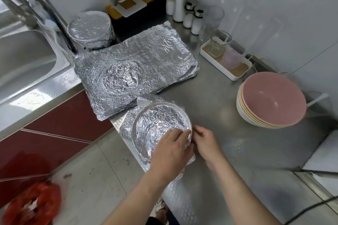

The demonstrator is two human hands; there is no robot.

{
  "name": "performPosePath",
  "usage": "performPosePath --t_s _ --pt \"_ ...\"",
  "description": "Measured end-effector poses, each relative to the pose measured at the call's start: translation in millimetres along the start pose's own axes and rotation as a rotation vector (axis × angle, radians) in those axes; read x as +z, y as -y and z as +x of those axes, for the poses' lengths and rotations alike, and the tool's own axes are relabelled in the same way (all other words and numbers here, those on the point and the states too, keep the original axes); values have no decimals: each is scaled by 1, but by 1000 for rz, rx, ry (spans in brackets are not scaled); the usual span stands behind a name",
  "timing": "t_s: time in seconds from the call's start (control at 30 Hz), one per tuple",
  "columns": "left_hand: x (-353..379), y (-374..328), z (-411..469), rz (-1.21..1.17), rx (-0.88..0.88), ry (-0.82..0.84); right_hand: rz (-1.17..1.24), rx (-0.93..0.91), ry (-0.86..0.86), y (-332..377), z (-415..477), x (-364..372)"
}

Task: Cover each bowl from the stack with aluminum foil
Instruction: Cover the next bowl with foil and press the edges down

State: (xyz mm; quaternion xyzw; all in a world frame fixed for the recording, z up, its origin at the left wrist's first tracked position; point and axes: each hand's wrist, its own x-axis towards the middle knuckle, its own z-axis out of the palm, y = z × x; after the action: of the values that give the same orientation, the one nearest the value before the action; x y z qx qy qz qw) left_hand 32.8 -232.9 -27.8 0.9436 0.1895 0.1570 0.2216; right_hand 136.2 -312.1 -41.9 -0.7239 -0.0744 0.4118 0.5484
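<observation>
The left hand (170, 153) lies on the foil (157, 128) stretched over a bowl (134, 133), its fingers curled over the right rim and gripping the foil there; the right hand (206, 144) meets the same rim from the right, fingertips at the foil's edge, too blurred to tell whether they pinch it; the bowl sits at the near left edge of the steel counter (237, 160); just beyond it lies a pile of crumpled foil sheets (146, 64); far left of the pile stand already covered bowls (89, 27); to the right, well apart, waits the stack of bare bowls (272, 100), pink on top; a sink (23, 56) lies at far left.
</observation>
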Motion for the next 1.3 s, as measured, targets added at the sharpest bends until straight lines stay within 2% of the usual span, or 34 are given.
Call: performPosePath --t_s 0.07,0.17,0.3,0.4,0.5,0.6,0.7,0.8,1.0,1.17,1.3 --pt "2 0 1 -13 -16 -10 121 53 -22 1 -4 5" --pt "3 -1 4 -31 -55 -13 211 36 -78 8 -12 12" --pt "4 -5 11 -29 -112 4 248 26 -111 19 -23 21" --pt "-2 -6 15 -18 -103 15 166 16 -82 25 -20 22" --pt "-19 5 16 21 -103 -68 -84 -15 -79 32 -7 13" --pt "-40 34 15 116 -219 -189 -323 -74 -16 46 4 16" --pt "-48 57 13 152 -365 -126 -497 -118 -30 56 8 29" --pt "-40 62 8 98 -436 -42 -554 -116 -156 52 8 39" --pt "-34 70 12 76 -334 -22 -622 -128 -376 40 -6 49" --pt "-41 75 12 50 -277 -49 -453 -70 -277 41 -19 40" --pt "-37 69 -4 70 -296 -88 -561 -171 -175 49 -7 42"
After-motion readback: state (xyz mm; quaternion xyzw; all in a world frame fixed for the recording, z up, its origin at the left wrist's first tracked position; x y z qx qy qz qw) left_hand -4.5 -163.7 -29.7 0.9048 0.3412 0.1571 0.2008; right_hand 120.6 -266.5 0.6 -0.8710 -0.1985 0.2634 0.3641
